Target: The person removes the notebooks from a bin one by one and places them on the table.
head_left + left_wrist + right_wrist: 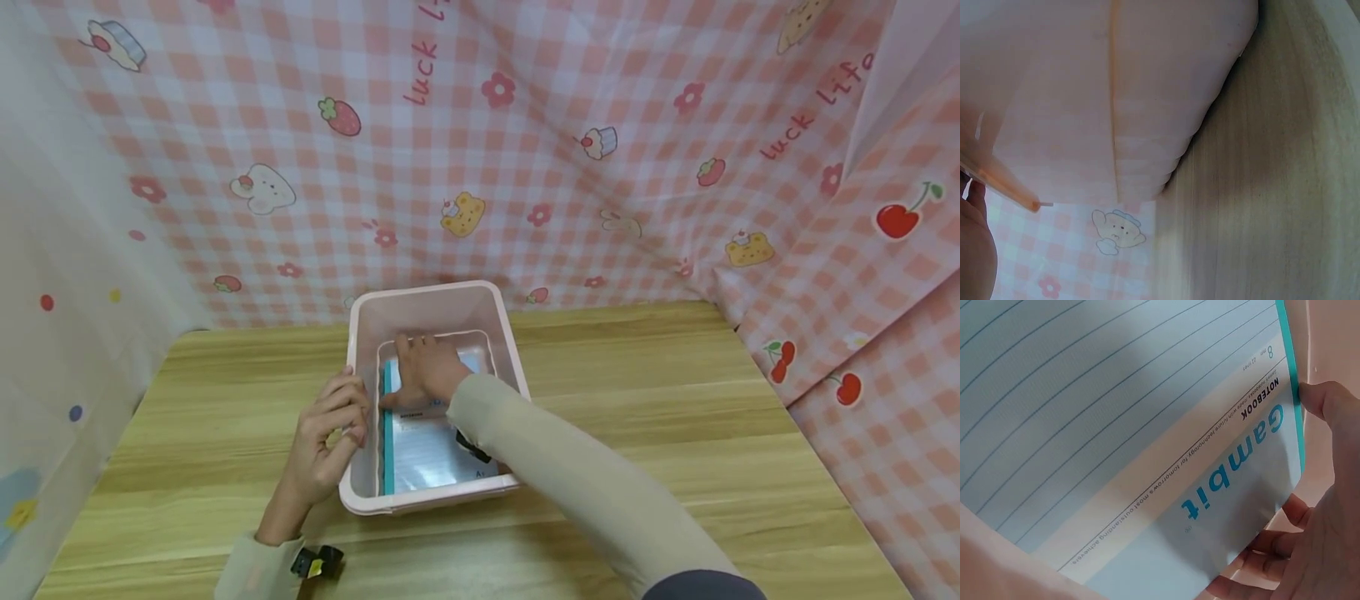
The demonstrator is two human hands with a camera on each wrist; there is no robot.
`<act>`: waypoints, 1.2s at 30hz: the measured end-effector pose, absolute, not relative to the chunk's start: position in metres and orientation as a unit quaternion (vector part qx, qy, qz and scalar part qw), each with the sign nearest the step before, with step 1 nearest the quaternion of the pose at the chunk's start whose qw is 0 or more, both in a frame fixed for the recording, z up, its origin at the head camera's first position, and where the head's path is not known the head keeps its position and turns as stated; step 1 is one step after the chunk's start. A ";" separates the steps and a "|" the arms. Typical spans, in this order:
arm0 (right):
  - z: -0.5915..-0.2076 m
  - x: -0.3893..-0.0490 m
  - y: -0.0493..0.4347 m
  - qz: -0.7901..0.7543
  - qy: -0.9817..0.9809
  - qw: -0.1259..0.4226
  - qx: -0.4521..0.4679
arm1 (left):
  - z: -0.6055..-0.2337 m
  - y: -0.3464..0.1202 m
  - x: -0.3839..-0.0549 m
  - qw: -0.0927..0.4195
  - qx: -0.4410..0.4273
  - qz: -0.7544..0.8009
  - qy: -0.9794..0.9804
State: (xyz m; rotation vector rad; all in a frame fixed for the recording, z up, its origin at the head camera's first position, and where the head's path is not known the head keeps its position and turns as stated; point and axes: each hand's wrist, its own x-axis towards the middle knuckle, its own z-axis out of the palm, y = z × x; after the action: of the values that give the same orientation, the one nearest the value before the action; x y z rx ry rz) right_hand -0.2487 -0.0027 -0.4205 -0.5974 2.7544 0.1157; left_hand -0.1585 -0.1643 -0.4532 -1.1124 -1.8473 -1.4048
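A pale pink plastic bin [427, 296] stands on the table. Inside it lies a notebook [431, 458] with a teal spine and a light blue lined cover; "Gambit" and "NOTEBOOK" are readable in the right wrist view. My right hand [429, 367] reaches into the bin. In the right wrist view, the thumb of that hand [1329, 481] is at the teal spine and its fingers curl at the adjoining edge of the notebook [1147, 456]. My left hand [330, 429] grips the bin's left rim. Only part of that hand [977, 244] shows in the left wrist view.
The wood-grain table [637, 400] extends on both sides of the bin. Behind it hangs a pink checked cloth [525, 167] with cartoon prints, close to the bin's far side. A small black device [318, 562] is at my left wrist.
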 end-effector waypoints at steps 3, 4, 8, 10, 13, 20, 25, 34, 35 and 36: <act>-0.420 -0.249 -0.004 0.056 0.965 0.154 -0.205 | -0.453 -0.164 -0.159 0.281 -0.417 -0.524 -0.688; -0.420 -0.249 -0.005 0.063 0.965 0.153 -0.203 | -0.453 -0.164 -0.159 0.281 -0.418 -0.523 -0.687; -0.420 -0.248 -0.006 0.078 0.965 0.151 -0.201 | -0.454 -0.164 -0.159 0.284 -0.420 -0.523 -0.685; -0.419 -0.246 -0.006 0.074 0.965 0.153 -0.198 | -0.455 -0.164 -0.158 0.285 -0.420 -0.524 -0.684; -0.419 -0.242 -0.006 0.057 0.968 0.160 -0.184 | -0.455 -0.164 -0.159 0.285 -0.425 -0.524 -0.681; -0.419 -0.239 -0.006 0.054 0.972 0.153 -0.167 | -0.455 -0.163 -0.160 0.287 -0.433 -0.524 -0.674; -0.418 -0.243 -0.006 0.054 0.975 0.115 -0.180 | -0.454 -0.164 -0.160 0.288 -0.432 -0.523 -0.676; -0.416 -0.252 -0.005 0.005 0.969 0.089 -0.228 | -0.454 -0.164 -0.161 0.296 -0.438 -0.518 -0.673; -0.415 -0.253 -0.005 0.000 0.969 0.088 -0.230 | -0.454 -0.164 -0.161 0.295 -0.438 -0.517 -0.673; -0.414 -0.253 -0.004 -0.005 0.969 0.086 -0.231 | -0.454 -0.164 -0.161 0.295 -0.437 -0.517 -0.675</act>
State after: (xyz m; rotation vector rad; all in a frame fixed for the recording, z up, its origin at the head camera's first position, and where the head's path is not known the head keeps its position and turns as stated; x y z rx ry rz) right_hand -0.2532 -0.0045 -0.4143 -0.6895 2.8884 -0.0142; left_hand -0.1607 -0.1642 -0.4542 -1.1627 -1.7953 -1.3745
